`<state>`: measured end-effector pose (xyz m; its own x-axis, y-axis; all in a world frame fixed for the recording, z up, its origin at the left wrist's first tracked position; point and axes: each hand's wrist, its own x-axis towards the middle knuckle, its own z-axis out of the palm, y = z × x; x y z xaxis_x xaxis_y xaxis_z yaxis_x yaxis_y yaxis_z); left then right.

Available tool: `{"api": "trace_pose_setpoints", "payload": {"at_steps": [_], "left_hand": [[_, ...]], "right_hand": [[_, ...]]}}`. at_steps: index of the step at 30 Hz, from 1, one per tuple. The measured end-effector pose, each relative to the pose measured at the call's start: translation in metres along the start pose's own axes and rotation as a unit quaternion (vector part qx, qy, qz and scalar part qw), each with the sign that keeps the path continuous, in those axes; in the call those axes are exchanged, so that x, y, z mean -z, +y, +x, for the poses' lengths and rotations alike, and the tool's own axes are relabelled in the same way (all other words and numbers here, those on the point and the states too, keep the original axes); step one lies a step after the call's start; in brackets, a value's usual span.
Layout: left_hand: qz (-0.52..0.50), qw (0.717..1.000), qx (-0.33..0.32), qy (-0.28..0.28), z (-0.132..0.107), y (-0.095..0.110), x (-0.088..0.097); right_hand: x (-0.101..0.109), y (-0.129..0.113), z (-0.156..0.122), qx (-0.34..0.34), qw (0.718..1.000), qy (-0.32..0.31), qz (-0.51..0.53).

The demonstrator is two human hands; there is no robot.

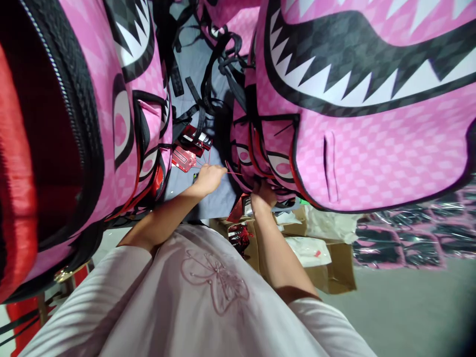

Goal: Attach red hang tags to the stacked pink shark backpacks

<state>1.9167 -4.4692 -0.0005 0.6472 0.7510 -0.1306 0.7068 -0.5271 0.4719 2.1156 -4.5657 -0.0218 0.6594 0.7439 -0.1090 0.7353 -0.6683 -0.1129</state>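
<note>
My left hand is closed in a pinch on a thin red string, which stretches right toward a pink checkered backpack. Red hang tags lie on the grey cloth just beyond this hand, with more red strings running from them. My right hand is at the lower side of the same backpack, its fingers curled against the small pink pouches and partly hidden. Below that hand a dark red tag shows. The backpack bears a black mouth with white teeth and cartoon eyes.
A second pink backpack stands close on the left, its zipped opening showing a red lining. Black straps tangle between the bags on the grey tabletop. Below right are an open cardboard box and plastic-wrapped pink and black bags.
</note>
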Motion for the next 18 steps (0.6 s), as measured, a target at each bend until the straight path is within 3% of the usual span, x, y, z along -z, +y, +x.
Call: {"api": "trace_pose_setpoints", "payload": {"at_steps": [4,10,18], "left_hand": [[-0.025,0.999,-0.02,-0.018,0.024,0.018,-0.013],[-0.04,0.999,-0.023,-0.027,0.046,0.031,-0.035],[-0.034,0.997,-0.035,-0.063,0.072,0.039,-0.044]], "right_hand": [[-0.001,-0.006,0.014,-0.016,1.0,0.005,-0.01],[-0.012,0.013,0.02,0.004,0.989,0.04,0.14],[-0.009,0.013,0.019,0.004,0.995,0.024,0.093]]}}
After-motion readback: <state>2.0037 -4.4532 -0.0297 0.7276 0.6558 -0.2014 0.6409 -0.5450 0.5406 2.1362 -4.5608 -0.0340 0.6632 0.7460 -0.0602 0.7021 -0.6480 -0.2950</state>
